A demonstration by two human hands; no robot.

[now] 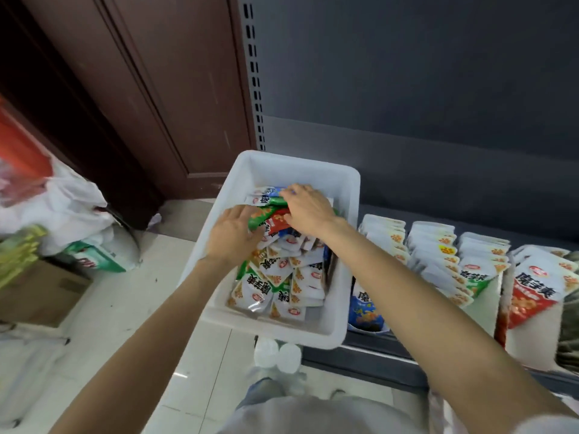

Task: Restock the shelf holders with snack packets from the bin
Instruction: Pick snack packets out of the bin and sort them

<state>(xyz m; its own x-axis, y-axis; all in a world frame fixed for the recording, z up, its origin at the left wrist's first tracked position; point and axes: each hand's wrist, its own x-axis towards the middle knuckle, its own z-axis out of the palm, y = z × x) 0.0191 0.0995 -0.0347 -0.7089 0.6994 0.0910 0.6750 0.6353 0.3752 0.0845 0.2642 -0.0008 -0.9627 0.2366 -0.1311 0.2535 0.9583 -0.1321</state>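
Both hands (pixel 233 233) (pixel 308 211) dig among binned packets (pixel 275 277).

Dark brown wooden door (pixel 131 89) with raised panels, up and to the left of the hands. Grey slotted metal upright (pixel 254 73) straight above them, edging a flat dark grey back panel (pixel 423 73) that fills the upper right. Glossy pale floor tiles (pixel 131 308) below and left, catching soft reflections. Far left: white plastic bags (pixel 72 198), a brown cardboard box (pixel 40 292), blurred green packaging. Even, dim indoor light throughout.
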